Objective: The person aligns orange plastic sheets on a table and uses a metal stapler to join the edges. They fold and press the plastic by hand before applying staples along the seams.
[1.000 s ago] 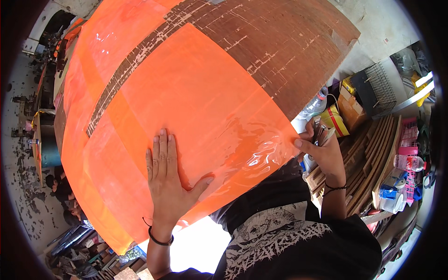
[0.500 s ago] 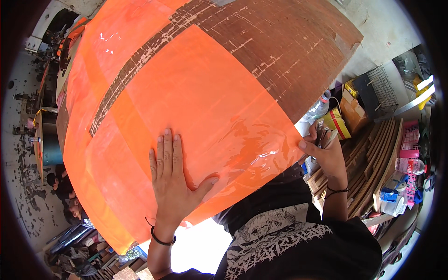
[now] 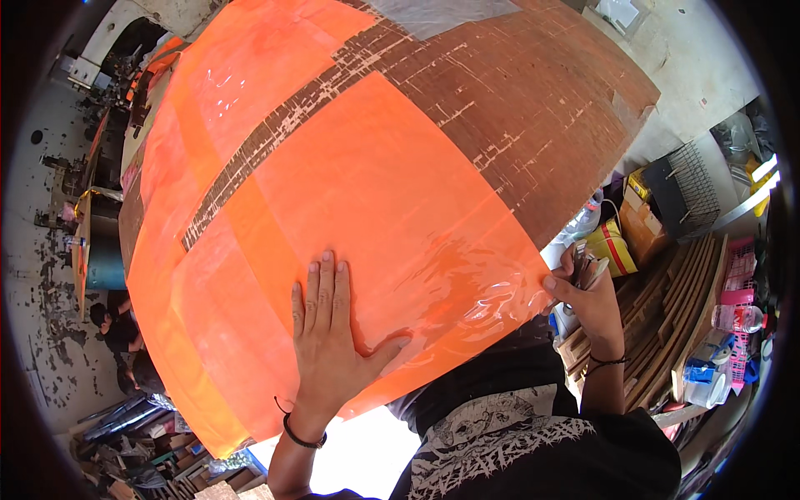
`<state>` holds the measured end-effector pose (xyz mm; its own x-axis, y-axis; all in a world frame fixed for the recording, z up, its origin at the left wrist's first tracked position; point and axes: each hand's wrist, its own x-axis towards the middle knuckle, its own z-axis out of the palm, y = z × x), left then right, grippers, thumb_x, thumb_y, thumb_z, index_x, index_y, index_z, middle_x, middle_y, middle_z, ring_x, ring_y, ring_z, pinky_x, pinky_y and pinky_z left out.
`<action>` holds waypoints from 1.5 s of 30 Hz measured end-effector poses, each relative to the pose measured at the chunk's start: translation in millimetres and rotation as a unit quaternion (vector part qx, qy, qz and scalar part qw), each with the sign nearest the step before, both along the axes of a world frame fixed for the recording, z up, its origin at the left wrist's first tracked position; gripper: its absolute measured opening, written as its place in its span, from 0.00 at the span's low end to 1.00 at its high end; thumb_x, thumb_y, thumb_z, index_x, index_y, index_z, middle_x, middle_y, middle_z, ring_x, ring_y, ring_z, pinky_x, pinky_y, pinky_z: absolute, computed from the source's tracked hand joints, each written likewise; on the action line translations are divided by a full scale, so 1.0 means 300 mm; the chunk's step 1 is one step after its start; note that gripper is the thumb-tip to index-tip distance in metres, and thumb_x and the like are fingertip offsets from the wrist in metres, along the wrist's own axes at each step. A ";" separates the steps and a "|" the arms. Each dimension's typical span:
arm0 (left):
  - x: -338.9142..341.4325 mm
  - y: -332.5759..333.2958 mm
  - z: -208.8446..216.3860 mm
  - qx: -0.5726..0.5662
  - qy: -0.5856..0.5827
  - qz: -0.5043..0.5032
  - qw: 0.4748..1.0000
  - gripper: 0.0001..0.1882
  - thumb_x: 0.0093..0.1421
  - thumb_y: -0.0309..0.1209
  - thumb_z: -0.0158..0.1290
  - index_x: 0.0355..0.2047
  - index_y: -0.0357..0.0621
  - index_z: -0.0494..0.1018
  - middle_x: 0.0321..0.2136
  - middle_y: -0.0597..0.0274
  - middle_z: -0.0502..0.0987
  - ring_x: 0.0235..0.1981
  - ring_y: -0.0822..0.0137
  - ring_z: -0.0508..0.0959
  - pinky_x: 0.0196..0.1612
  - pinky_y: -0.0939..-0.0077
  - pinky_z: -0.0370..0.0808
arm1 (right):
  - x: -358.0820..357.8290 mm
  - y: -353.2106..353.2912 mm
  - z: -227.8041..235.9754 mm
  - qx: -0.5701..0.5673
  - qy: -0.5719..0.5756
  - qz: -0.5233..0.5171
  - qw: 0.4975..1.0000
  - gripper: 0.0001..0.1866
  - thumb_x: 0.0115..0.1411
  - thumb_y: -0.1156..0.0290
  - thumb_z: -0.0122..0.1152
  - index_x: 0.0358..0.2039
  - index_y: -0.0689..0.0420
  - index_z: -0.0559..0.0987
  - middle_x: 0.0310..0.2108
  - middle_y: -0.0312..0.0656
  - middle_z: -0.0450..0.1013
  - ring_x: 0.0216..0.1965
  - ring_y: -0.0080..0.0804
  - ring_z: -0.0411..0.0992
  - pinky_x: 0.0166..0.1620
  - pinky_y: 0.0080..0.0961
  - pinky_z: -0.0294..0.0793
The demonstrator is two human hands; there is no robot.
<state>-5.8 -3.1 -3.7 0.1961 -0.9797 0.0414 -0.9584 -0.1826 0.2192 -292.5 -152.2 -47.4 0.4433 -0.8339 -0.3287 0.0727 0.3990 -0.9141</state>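
Note:
A glossy orange plastic sheet lies over a worn brown wooden table. My left hand rests flat on its near part, fingers spread and pointing away from me. Wrinkles and shine show in the sheet between my two hands. At its near right corner, my right hand is closed, with the thumb on the sheet's edge. Something small and shiny, perhaps metal, shows at the fingers of that hand; its kind is unclear. More orange sheeting lies farther back on the left.
The brown tabletop shows bare at the far right, with a grey sheet at its back. Stacked wooden strips, a black wire basket and a plastic bottle stand to the right. Another person is at the far left.
The whole view has shifted, so the table and sheet appear slightly lower and farther right. Both hands keep about the same places on the sheet.

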 end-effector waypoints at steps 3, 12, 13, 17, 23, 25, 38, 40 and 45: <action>-0.001 0.002 0.000 -0.006 0.002 0.001 1.000 0.53 0.47 0.54 0.61 0.64 0.34 0.51 0.65 0.44 0.52 0.67 0.51 0.51 0.66 0.51 0.44 | 0.002 -0.001 -0.005 -0.012 -0.004 0.002 1.000 0.16 0.54 0.80 0.64 0.29 0.57 0.63 0.25 0.47 0.74 0.24 0.30 0.76 0.23 0.23 0.77; -0.004 -0.002 -0.011 -0.014 0.011 -0.005 1.000 0.54 0.45 0.54 0.62 0.63 0.34 0.52 0.64 0.44 0.53 0.66 0.50 0.52 0.66 0.51 0.44 | -0.006 0.005 -0.010 -0.041 0.060 -0.013 0.997 0.17 0.52 0.77 0.68 0.27 0.55 0.64 0.24 0.36 0.72 0.25 0.15 0.69 0.27 0.14 0.67; -0.005 0.001 -0.004 -0.012 0.006 -0.002 1.000 0.54 0.45 0.54 0.62 0.63 0.34 0.52 0.64 0.44 0.53 0.66 0.50 0.52 0.66 0.51 0.44 | -0.003 0.005 -0.008 -0.040 0.059 -0.009 0.997 0.17 0.52 0.77 0.68 0.27 0.55 0.64 0.24 0.36 0.72 0.25 0.15 0.69 0.27 0.14 0.67; -0.006 0.001 0.004 -0.015 -0.004 0.004 1.000 0.54 0.45 0.58 0.61 0.61 0.30 0.56 0.63 0.42 0.55 0.66 0.49 0.54 0.65 0.48 0.45 | 0.006 0.005 -0.015 -0.045 0.047 -0.017 0.998 0.17 0.52 0.78 0.68 0.27 0.55 0.64 0.24 0.37 0.72 0.25 0.16 0.68 0.27 0.15 0.68; -0.007 -0.007 -0.007 -0.014 0.003 0.006 1.000 0.55 0.44 0.57 0.62 0.62 0.32 0.54 0.64 0.44 0.54 0.66 0.50 0.53 0.66 0.50 0.45 | -0.008 0.006 0.015 -0.018 0.013 -0.017 1.000 0.16 0.52 0.82 0.65 0.29 0.57 0.63 0.26 0.46 0.75 0.27 0.29 0.76 0.26 0.24 0.78; -0.007 -0.004 -0.011 -0.013 0.001 0.004 1.000 0.55 0.44 0.56 0.62 0.62 0.32 0.54 0.64 0.45 0.54 0.66 0.51 0.53 0.66 0.50 0.45 | -0.004 0.013 0.024 -0.025 0.017 -0.003 1.000 0.16 0.52 0.83 0.64 0.29 0.57 0.63 0.28 0.48 0.76 0.27 0.29 0.77 0.27 0.23 0.78; -0.017 -0.004 -0.012 -0.007 0.007 0.008 1.000 0.55 0.44 0.55 0.63 0.63 0.34 0.52 0.65 0.46 0.53 0.67 0.51 0.51 0.66 0.51 0.44 | -0.047 0.016 0.030 0.006 0.016 -0.015 1.000 0.11 0.60 0.76 0.57 0.30 0.57 0.62 0.24 0.44 0.72 0.25 0.36 0.78 0.24 0.25 0.79; -0.017 -0.004 -0.015 -0.008 0.006 0.005 1.000 0.55 0.44 0.55 0.63 0.63 0.34 0.52 0.65 0.46 0.53 0.67 0.51 0.51 0.66 0.51 0.44 | -0.045 0.019 0.035 0.006 0.012 -0.022 1.000 0.11 0.61 0.76 0.57 0.30 0.57 0.62 0.24 0.44 0.72 0.25 0.36 0.79 0.24 0.25 0.79; -0.012 -0.008 -0.017 -0.010 0.005 0.006 1.000 0.55 0.44 0.55 0.63 0.63 0.34 0.52 0.65 0.46 0.53 0.67 0.51 0.51 0.66 0.51 0.44 | -0.027 0.020 0.041 0.002 0.007 -0.037 0.999 0.11 0.61 0.75 0.56 0.30 0.56 0.62 0.23 0.42 0.71 0.24 0.37 0.79 0.23 0.26 0.79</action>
<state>-9.4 -5.5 -8.7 0.2086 -0.9762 0.0592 -0.9539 -0.1897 0.2325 -300.6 -146.2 -34.9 0.3768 -0.8624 -0.3381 0.0897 0.3972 -0.9133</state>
